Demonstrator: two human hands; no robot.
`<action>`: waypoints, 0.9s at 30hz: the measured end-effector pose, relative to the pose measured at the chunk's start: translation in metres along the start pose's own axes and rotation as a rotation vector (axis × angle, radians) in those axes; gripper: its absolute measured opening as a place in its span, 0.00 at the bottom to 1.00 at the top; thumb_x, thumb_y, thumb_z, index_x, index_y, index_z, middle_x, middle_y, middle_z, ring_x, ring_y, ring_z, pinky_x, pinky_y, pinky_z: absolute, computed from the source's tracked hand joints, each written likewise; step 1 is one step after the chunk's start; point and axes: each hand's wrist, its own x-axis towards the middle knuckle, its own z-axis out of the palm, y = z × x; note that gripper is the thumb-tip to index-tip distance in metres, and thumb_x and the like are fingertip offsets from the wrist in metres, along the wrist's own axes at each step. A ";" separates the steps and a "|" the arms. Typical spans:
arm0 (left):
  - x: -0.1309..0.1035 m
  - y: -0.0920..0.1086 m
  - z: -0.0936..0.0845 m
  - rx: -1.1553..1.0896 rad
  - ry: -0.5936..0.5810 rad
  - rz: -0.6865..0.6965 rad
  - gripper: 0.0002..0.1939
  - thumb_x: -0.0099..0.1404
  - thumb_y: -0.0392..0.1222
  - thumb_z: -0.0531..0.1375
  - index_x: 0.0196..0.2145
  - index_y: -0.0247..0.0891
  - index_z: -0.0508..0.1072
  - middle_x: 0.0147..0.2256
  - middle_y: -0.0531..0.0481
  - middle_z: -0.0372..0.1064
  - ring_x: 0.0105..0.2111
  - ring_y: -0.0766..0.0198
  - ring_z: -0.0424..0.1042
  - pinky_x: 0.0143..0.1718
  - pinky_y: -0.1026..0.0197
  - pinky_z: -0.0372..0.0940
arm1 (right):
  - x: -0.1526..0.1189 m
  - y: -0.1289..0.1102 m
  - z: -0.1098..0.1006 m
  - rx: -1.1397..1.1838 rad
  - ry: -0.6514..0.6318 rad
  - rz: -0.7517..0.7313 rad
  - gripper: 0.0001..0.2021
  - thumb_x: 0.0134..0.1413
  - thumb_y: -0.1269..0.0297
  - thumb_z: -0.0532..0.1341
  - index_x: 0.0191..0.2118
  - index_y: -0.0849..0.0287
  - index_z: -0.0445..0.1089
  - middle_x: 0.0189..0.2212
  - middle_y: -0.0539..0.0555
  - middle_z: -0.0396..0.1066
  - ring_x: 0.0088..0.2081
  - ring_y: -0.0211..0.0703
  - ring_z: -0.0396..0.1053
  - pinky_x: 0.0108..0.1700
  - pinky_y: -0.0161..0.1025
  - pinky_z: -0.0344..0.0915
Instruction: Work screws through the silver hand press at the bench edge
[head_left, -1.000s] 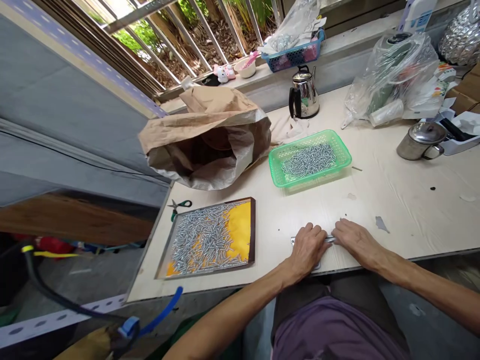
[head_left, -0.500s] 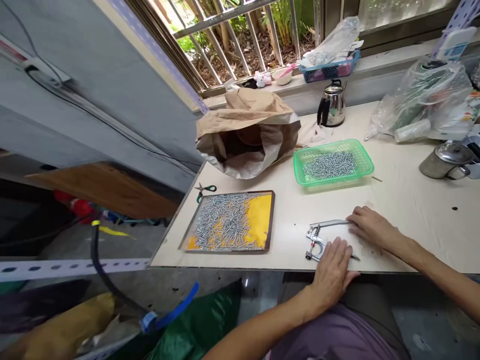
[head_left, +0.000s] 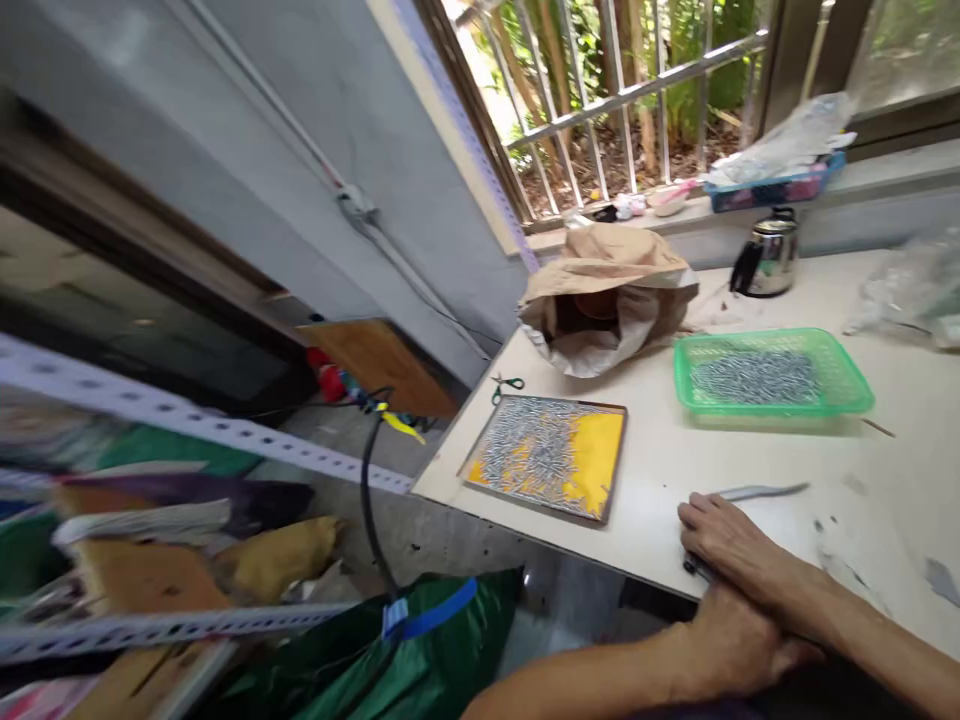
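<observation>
A metal lever-handled hand tool lies near the table's front edge. Its long handle points right, and a dark end pokes out at the lower left. My right hand covers the tool's head with curled fingers closed on it. Just below, at the edge, is my left hand; its fingers are hidden beneath the right hand and wrist, so their hold does not show. To the left of both hands lies a shallow tray with a yellow bottom and many small silvery metal pins.
A green plastic basket of similar pins stands beyond my hands. Behind the tray is an open brown paper bag, with scissors near the left edge. A metal kettle and plastic bag sit farther back.
The view has swung left, so the table sits farther right. My right hand has moved from the handle's end onto the tool's head, and my left hand has slid below it.
</observation>
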 end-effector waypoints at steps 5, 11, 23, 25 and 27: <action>0.005 -0.002 -0.001 0.093 -0.005 0.007 0.36 0.66 0.57 0.51 0.64 0.35 0.51 0.60 0.39 0.58 0.59 0.45 0.58 0.58 0.46 0.59 | 0.015 -0.001 0.011 0.107 0.215 -0.127 0.13 0.55 0.79 0.54 0.27 0.55 0.68 0.26 0.50 0.67 0.29 0.40 0.63 0.31 0.38 0.60; -0.013 -0.029 -0.050 -0.027 0.106 -0.051 0.17 0.70 0.40 0.46 0.49 0.39 0.70 0.47 0.43 0.71 0.50 0.59 0.68 0.52 0.59 0.66 | 0.030 0.040 -0.079 0.175 0.655 0.086 0.11 0.64 0.69 0.49 0.43 0.53 0.68 0.33 0.53 0.70 0.36 0.42 0.68 0.38 0.38 0.66; -0.068 -0.168 -0.110 0.094 -0.092 -0.399 0.11 0.65 0.33 0.53 0.30 0.39 0.74 0.33 0.49 0.70 0.37 0.62 0.65 0.37 0.62 0.62 | -0.038 0.035 -0.070 0.222 0.223 0.457 0.12 0.61 0.70 0.51 0.39 0.55 0.71 0.31 0.52 0.70 0.30 0.38 0.71 0.32 0.34 0.68; -0.067 -0.170 -0.108 0.091 -0.151 -0.351 0.12 0.65 0.31 0.52 0.29 0.38 0.72 0.33 0.49 0.69 0.37 0.62 0.65 0.37 0.62 0.61 | -0.056 0.011 -0.054 0.257 0.094 0.492 0.11 0.60 0.71 0.51 0.36 0.55 0.70 0.32 0.51 0.69 0.29 0.37 0.71 0.29 0.32 0.67; -0.065 -0.168 -0.111 0.123 -0.184 -0.337 0.13 0.64 0.29 0.50 0.27 0.37 0.70 0.32 0.48 0.68 0.36 0.62 0.64 0.37 0.62 0.60 | -0.071 -0.004 -0.041 0.237 0.038 0.518 0.09 0.59 0.71 0.52 0.36 0.55 0.69 0.32 0.51 0.69 0.29 0.38 0.70 0.28 0.33 0.66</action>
